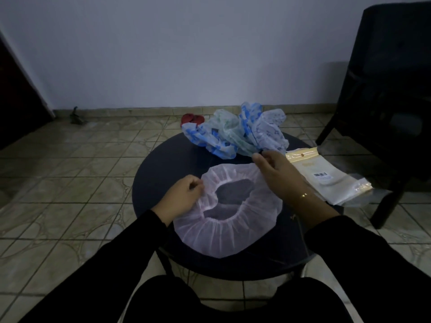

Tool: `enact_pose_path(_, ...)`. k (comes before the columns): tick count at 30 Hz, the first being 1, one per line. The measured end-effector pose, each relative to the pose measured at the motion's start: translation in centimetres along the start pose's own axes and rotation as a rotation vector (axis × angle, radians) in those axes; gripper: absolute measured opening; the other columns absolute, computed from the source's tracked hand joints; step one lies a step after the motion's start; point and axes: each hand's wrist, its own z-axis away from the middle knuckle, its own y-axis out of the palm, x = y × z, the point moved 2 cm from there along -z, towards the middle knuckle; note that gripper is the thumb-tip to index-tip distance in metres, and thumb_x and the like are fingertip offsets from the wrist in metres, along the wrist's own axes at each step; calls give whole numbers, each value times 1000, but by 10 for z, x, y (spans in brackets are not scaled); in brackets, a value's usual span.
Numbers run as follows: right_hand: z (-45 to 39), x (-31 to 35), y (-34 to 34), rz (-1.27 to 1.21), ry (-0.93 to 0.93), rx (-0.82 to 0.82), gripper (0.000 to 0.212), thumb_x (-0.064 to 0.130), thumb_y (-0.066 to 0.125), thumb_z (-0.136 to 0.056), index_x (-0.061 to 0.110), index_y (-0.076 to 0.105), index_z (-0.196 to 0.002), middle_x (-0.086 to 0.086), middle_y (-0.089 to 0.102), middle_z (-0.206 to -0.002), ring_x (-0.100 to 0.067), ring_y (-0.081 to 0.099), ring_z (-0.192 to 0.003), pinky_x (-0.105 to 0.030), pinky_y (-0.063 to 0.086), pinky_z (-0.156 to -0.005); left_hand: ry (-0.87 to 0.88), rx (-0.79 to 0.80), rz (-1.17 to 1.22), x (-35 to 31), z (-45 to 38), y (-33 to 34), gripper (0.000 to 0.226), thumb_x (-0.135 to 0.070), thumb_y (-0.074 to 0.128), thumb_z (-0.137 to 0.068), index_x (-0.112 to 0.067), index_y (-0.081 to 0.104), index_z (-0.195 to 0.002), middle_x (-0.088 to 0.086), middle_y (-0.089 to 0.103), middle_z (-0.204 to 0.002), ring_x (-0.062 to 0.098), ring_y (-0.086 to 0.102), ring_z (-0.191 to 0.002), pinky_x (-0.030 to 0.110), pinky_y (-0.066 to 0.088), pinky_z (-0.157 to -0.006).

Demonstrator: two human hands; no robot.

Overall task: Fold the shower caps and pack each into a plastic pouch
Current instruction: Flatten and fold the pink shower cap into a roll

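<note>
Your knees [233, 299] in dark trousers sit at the bottom edge, tucked against the round dark worktop [149, 183]. Pale pink shower cap [224, 234] lies spread flat on the near half of it, elastic opening facing up. Your left hand [184, 197] pinches the cap's gathered rim on its left side, fingers curled on the fabric. Your right hand [277, 171] pinches the rim at the far right edge between thumb and fingertips; gold bracelet [304, 195] on that wrist. Heap of patterned caps [233, 131], blue and green prints, sits at the far edge of the worktop. Stack of plastic pouches [326, 180] lies on the right, overhanging the rim. Dark chair [384, 89] stands just right of the worktop, on tiled floor [70, 171].
</note>
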Motion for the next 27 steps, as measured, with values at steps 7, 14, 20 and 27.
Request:
enact_pose_path(7,-8,-12,9,150,224,244,41,39,60,-87,-1,68,-89,-22,59,-79,-31,60,-78,-28,38,-56,-149,39,-53,-2,-11,1,9,-16,48,-94,-19,53,-87,-3,54,-82,10,52,-77,22,40,-65)
enact_pose_path(14,8,-50,8,235,399,164,36,36,49,-93,8,58,-114,-16,59,-102,-27,58,-90,-31,40,-73,-240,-334,29,20,-3,-13,35,-35,46,-98,-3,55,-85,5,56,-78,22,54,-80,29,35,-67)
enact_pose_path(20,22,-61,12,151,506,138,65,62,41,-88,11,52,-126,-18,58,-115,-31,58,-101,-35,43,-80,-171,-401,-90,26,9,2,23,-29,43,-98,-9,52,-96,1,58,-86,21,57,-81,30,38,-65)
enact_pose_path(27,22,-47,3,-315,484,102,46,30,40,-99,-3,49,-129,-18,48,-136,-31,44,-126,-34,34,-97,418,-121,-442,11,23,3,42,-22,40,-81,-26,63,-116,-12,54,-132,13,49,-119,36,32,-93)
